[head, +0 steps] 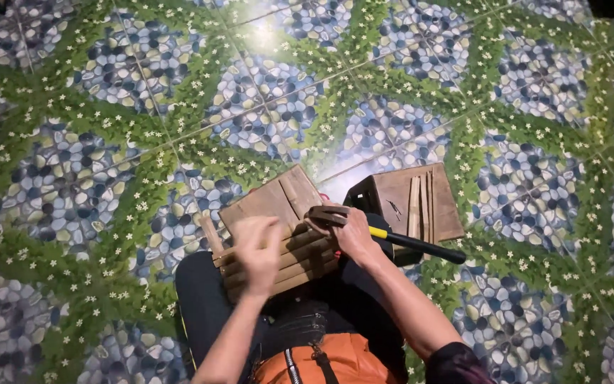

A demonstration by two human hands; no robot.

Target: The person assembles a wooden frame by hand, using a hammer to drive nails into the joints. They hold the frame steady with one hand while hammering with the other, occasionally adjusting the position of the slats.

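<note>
A slatted wooden crate (273,206) rests on my lap, tilted toward the floor. My left hand (257,250) lies on the crate's slats near its front edge; it is motion-blurred, so its grip is unclear. My right hand (355,236) is at the crate's right side and pinches a small dark wooden strip (325,214) held against the crate's corner. A hammer with a yellow and black handle (415,244) lies just right of that hand, apart from it.
A second wooden box (443,203) with upright slats stands on the floor to the right, with the hammer handle crossing its front. The floor (108,142) is tiled in a pebble-and-leaf pattern. My dark trousers and an orange garment (335,359) fill the lower middle.
</note>
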